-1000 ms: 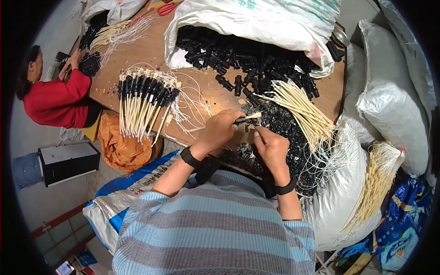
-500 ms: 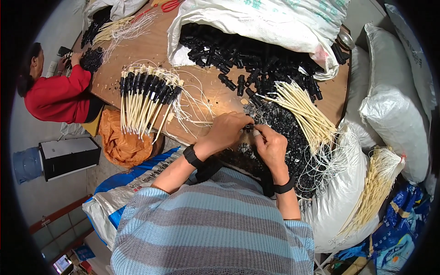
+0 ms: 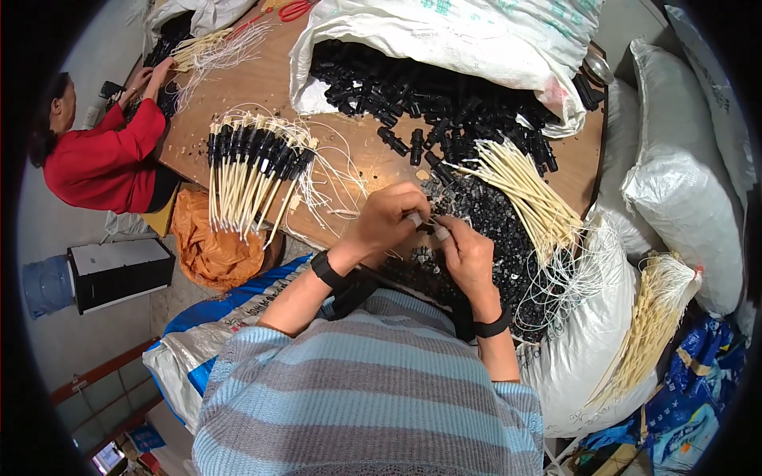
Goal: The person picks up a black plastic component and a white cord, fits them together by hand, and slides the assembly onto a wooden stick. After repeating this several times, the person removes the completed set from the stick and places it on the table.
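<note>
My left hand (image 3: 390, 218) and my right hand (image 3: 468, 252) meet over the table's near edge, fingertips pinched close together. Whatever sits between them is small and mostly hidden by the fingers; a thin dark bit shows there. Pale wraps cover a fingertip or thumb on each hand. Just beyond and right of my hands spreads a heap of small black and clear pieces (image 3: 508, 258). A bundle of cream tubes (image 3: 528, 194) with white wires lies on it. Left of my left hand, cream tubes fitted with black sockets (image 3: 254, 163) lie in a row, trailing white wires.
An open white sack (image 3: 444, 32) spills black sockets (image 3: 417, 147) across the far table. Full white sacks (image 3: 683, 174) stand on the right, with another tube bundle (image 3: 647, 333) on one. At far left a person in a red top (image 3: 107, 163) handles tubes. Red scissors (image 3: 295, 9) lie at the back.
My left hand has turned and its fingers have curled up more, while the right stays nearly in place. The co-worker's hands have reached farther, to the cream tubes.
</note>
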{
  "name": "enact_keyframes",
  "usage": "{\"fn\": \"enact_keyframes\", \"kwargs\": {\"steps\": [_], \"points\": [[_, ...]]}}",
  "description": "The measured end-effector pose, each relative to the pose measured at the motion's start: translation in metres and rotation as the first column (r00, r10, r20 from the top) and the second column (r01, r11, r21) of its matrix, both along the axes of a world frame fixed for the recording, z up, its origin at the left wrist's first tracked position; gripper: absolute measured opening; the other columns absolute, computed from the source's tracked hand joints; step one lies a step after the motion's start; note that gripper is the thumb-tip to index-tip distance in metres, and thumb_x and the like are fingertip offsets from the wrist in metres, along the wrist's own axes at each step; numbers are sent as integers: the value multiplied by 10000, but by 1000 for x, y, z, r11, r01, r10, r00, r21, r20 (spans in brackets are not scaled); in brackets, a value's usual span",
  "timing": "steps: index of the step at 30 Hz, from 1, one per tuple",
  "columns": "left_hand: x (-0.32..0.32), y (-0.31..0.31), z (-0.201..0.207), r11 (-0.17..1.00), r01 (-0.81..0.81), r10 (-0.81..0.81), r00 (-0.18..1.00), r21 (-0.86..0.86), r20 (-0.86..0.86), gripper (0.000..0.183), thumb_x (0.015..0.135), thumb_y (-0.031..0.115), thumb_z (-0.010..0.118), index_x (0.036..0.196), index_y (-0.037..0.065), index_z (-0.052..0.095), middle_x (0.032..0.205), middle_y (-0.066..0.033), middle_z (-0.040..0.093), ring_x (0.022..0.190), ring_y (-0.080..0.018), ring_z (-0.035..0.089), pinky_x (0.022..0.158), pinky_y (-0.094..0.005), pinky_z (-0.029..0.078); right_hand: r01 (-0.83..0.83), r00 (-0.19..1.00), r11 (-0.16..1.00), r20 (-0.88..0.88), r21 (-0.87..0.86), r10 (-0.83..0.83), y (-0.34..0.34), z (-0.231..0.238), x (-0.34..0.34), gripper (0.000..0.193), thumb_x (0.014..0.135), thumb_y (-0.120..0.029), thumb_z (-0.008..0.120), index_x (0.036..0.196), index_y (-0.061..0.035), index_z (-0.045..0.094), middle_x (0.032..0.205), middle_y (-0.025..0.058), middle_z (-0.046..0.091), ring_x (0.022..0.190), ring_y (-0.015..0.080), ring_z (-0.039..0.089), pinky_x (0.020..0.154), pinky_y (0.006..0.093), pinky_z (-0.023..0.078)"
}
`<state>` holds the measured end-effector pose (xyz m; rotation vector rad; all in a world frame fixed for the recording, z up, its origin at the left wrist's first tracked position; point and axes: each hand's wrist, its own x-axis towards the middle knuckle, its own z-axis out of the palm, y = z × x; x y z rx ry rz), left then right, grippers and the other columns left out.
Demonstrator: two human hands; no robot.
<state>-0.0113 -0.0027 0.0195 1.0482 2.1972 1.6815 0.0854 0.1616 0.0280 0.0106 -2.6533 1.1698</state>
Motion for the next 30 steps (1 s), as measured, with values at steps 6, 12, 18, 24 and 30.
{"fn": "enact_keyframes", "kwargs": {"steps": [6,12,18,24,30], "points": [[-5,17,-5,996,6,-35,949,-92,-315,330,664,-88,613,944,84,644,994,-43,662,943,-268,606,796,-356,495,110,994,991,30,-71,-108,-4,-19,8,135,883,-152,607,973,-98,693,701,172,649,606,326,648,535,393,493],[-44,-28,-49,953,-70,-78,883,-294,-463,427,689,-75,615,1074,101,675,1173,-62,632,1096,-296,570,894,-403,478,258,960,962,140,-87,-244,10,-20,19,127,867,-152,630,937,-72,700,587,142,579,506,264,582,502,354,447],[-40,-54,-35,921,-301,300,953,-246,-41,294,687,-61,627,956,52,661,876,-91,680,847,-281,650,722,-364,522,351,902,869,375,-350,-213,8,-24,8,107,890,-86,636,873,10,681,581,-92,449,532,6,337,476,213,273],[-37,-30,-34,877,-303,193,933,-373,-303,336,688,-62,621,996,69,648,856,-102,657,831,-255,651,693,-361,524,381,882,794,443,-474,-159,1,-26,1,122,906,-82,624,825,-2,667,579,-105,448,516,-2,328,466,211,248],[-8,11,-6,957,-187,114,945,-220,-306,464,698,-45,642,1135,108,635,804,-78,629,717,-245,620,644,-338,494,457,845,757,494,-467,-205,0,-26,-6,169,881,-143,649,794,0,677,519,-52,489,492,30,394,462,246,323]]}}
